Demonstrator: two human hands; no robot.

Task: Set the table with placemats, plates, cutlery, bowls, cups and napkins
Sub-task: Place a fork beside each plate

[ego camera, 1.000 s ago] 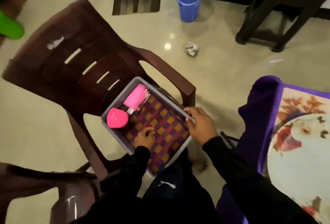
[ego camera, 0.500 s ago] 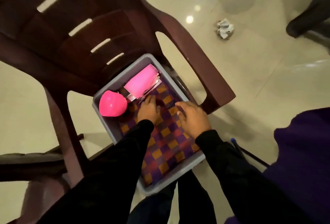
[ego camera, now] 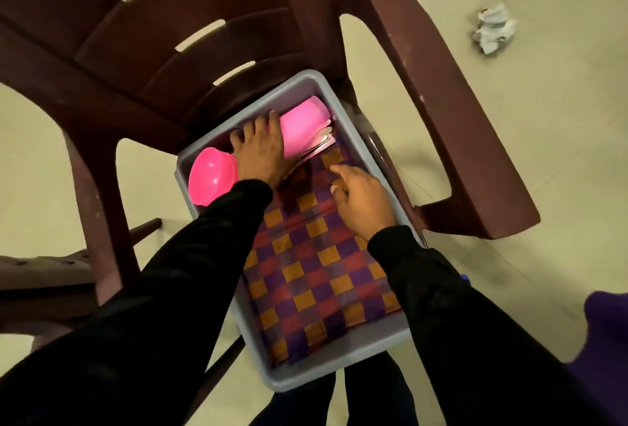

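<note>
The left hand (ego camera: 260, 150) lies spread over the near end of the one pink cup (ego camera: 304, 124), which rests on its side at the far end of the grey tub (ego camera: 339, 371), long axis running away to the right; the fingers drape over it, not clenched. The right hand (ego camera: 362, 203) hovers loose-fingered over the single checked placemat (ego camera: 316, 276). One pink bowl (ego camera: 210, 175) sits just left of the left wrist, and cutlery (ego camera: 321, 143), too bunched to count, pokes out beside the cup.
</note>
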